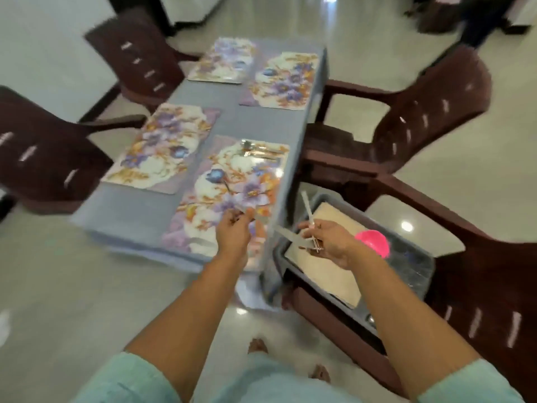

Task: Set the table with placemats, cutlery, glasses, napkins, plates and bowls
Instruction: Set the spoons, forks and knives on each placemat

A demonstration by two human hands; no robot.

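- Head view: your left hand [232,231] pinches one piece of cutlery [255,218] over the near placemat [232,187] at the tabletop [145,210] near right corner.
- Your right hand [325,242] grips a cutlery bundle [308,228] above the grey tub [412,266] beside the tabletop's right edge.
- These pieces look thin, stiff, light and slippery; take each by its handle.
- Some cutlery already lies at that placemat's far edge.

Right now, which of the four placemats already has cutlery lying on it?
The near right placemat, closest to both hands: cutlery lies at its far end. The other three show only their floral print.
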